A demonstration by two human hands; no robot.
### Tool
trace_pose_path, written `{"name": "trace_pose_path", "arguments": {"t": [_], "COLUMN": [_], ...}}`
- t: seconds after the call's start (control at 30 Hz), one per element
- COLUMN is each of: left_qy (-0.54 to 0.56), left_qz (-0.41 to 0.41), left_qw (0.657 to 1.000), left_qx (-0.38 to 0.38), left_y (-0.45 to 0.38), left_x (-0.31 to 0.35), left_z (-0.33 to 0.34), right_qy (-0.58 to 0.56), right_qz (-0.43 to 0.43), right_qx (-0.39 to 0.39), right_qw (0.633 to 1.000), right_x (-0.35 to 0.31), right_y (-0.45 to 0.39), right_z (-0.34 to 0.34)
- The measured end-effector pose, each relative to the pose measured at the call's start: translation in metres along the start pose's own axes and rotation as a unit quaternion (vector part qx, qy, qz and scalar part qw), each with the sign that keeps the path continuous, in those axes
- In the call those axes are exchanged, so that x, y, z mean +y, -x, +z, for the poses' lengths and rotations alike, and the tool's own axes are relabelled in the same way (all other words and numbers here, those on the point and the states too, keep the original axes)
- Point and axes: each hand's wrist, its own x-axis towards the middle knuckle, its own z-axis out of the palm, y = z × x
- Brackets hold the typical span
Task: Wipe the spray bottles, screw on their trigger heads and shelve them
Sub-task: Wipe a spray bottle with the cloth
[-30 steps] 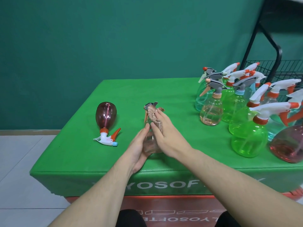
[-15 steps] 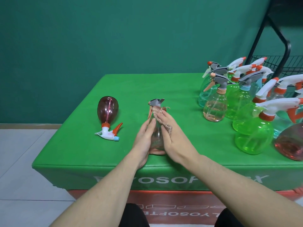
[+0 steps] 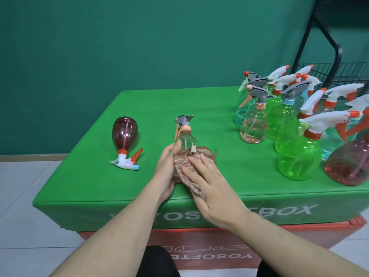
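Note:
A clear spray bottle (image 3: 186,141) with a grey and peach trigger head stands upright near the front of the green table (image 3: 83,176). My left hand (image 3: 166,170) grips its left side. My right hand (image 3: 207,182) presses a brown patterned cloth (image 3: 184,166) against the bottle's lower body, fingers fairly straight over the cloth. The cloth covers the bottle's bottom half. A dark red bottle (image 3: 124,131) with a white and orange trigger head lies on its side to the left.
Several upright spray bottles (image 3: 297,154), green, teal, peach and red, crowd the table's right side. A black wire shelf rack (image 3: 337,72) stands behind them at the far right. Tiled floor (image 3: 18,196) lies to the left of the table.
The cloth and my right hand slid down from the trigger head to the bottle's lower body. The trigger head is now uncovered. My left hand stays on the bottle.

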Motion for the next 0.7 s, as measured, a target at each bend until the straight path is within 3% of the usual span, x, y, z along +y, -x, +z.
{"name": "trace_pose_path", "arguments": {"t": [0.2,0.37,0.57,0.7], "left_qy": [-0.009,-0.039,0.014,0.025], "left_qz": [0.000,-0.004,-0.044,-0.048], "left_qw": [1.000,0.997,0.998,0.998], "left_qx": [-0.030,-0.060,-0.052,-0.044], "left_y": [0.001,0.002,0.002,0.000], "left_x": [-0.002,-0.003,0.001,-0.001], "left_z": [-0.004,-0.005,-0.005,-0.005], "right_qy": [-0.033,-0.118,-0.218,-0.207], "right_qz": [0.014,0.099,0.213,0.229], "right_qx": [0.024,0.054,0.069,0.062], "right_qw": [0.999,0.987,0.950,0.949], "right_x": [-0.002,-0.010,-0.011,-0.011], "right_y": [-0.021,-0.056,-0.094,-0.098], "right_z": [-0.003,-0.010,-0.009,-0.008]}}
